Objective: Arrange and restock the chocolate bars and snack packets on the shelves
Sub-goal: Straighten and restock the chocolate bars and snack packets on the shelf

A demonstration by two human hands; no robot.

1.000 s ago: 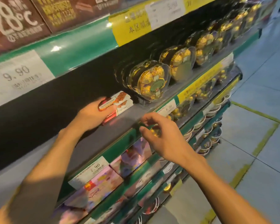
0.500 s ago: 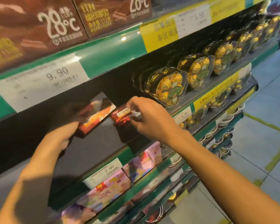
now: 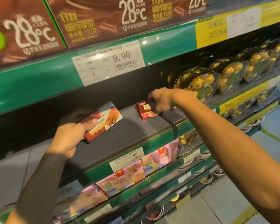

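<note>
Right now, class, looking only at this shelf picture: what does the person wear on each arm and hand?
The left arm looks covered from wrist upward in a dark, close-fitting sleeve, though shadow may add to this. The left hand is bare. The right arm is bare along all that shows, and the right hand is bare too. No gloves, watch, rings or markings are visible on either.

Both forearms (image 3: 217,126) are bare, with no sleeves, rings or watch showing.

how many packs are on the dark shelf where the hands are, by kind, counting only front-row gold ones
red wafer packs: 2, one in the left hand at, one under the right hand at
gold chocolate boxes: 3, first at
total: 5
</note>
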